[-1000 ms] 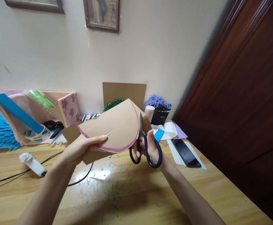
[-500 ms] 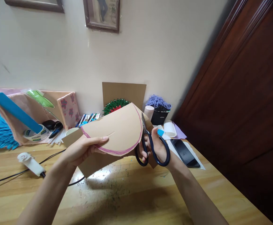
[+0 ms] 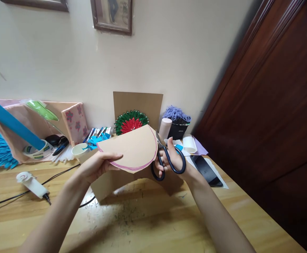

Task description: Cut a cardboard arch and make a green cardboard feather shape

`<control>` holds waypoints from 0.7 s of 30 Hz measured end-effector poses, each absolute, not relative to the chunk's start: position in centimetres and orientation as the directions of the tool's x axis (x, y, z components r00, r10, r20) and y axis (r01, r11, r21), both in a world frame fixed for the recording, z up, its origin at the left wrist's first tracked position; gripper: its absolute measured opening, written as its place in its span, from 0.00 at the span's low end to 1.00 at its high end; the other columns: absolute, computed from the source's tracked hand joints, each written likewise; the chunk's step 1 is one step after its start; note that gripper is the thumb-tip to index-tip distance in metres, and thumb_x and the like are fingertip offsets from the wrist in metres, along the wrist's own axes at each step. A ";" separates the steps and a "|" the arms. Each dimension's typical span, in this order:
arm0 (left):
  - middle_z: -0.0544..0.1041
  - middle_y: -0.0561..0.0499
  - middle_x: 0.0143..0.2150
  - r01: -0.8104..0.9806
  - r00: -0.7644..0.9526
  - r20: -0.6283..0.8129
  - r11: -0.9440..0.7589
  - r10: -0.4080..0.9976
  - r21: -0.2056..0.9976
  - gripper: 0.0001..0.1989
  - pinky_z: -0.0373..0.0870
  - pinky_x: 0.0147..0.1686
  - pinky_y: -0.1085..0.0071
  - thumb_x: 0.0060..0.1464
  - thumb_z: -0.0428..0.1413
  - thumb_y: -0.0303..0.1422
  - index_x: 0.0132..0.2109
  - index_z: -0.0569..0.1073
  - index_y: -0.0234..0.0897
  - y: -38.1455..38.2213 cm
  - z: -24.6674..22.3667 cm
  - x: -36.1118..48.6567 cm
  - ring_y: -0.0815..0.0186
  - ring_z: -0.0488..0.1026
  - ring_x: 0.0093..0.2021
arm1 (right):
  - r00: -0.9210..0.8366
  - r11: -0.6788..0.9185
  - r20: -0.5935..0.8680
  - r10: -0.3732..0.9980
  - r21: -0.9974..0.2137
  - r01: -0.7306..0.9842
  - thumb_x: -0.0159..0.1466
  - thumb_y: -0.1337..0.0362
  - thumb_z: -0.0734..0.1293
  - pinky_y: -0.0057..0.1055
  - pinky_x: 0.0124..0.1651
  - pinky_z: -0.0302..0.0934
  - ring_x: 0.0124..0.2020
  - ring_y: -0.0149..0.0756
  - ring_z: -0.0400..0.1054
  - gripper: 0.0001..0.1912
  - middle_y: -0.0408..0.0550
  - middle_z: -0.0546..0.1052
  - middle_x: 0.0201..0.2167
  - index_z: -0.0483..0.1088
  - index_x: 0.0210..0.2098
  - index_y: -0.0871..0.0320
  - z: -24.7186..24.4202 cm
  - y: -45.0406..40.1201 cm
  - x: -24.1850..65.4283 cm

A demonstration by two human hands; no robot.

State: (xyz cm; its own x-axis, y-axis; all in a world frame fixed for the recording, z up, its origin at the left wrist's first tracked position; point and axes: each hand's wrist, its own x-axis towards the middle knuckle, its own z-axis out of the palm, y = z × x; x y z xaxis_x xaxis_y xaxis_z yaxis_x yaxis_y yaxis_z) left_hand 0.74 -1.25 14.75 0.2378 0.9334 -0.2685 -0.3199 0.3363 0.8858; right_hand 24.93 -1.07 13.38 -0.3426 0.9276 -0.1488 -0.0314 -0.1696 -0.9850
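Note:
A rounded piece of cardboard [image 3: 132, 149] with a purple line along its curved edge is tilted above the table. My left hand [image 3: 100, 165] pinches its left side, thumb on top and fingers underneath. In my right hand [image 3: 173, 158] are scissors [image 3: 169, 158] with black loop handles, the fingers and thumb through the loops. Their blades point away from me along the cardboard's right edge; whether they are closed on it I cannot tell. More brown cardboard [image 3: 108, 184] hangs beneath the rounded piece, partly hidden by it.
Behind the cardboard stands a red and green round decoration [image 3: 131, 121] against a brown board [image 3: 139, 102]. A white corded tool [image 3: 33, 184] lies at left, near a tape roll [image 3: 37, 149]. A phone [image 3: 206, 170] and purple yarn [image 3: 176, 113] are at right.
The rounded cardboard has been lowered and tilted flatter, uncovering more of the red and green decoration. The scissors have moved slightly up and left with my right hand.

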 end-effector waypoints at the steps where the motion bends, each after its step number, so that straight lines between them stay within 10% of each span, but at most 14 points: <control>1: 0.80 0.44 0.31 -0.318 0.236 -0.278 0.345 0.931 0.883 0.10 0.77 0.24 0.76 0.44 0.57 0.16 0.35 0.77 0.25 -1.0 14.5 0.8 0.64 0.77 0.27 | -0.374 -0.197 -0.169 0.912 -0.980 -0.038 0.51 0.29 0.43 0.29 0.17 0.62 0.11 0.29 0.60 0.39 0.43 0.64 0.10 0.61 0.18 0.58 13.1 -0.6 25.0; 21: 0.80 0.44 0.28 -0.274 0.211 -0.313 0.364 0.926 0.890 0.08 0.76 0.24 0.78 0.42 0.58 0.16 0.33 0.76 0.24 1.4 12.1 0.3 0.67 0.76 0.24 | -0.310 -0.279 -0.262 0.914 -0.960 -0.012 0.53 0.30 0.42 0.25 0.13 0.58 0.07 0.25 0.54 0.37 0.38 0.58 0.06 0.57 0.17 0.57 9.0 2.8 24.1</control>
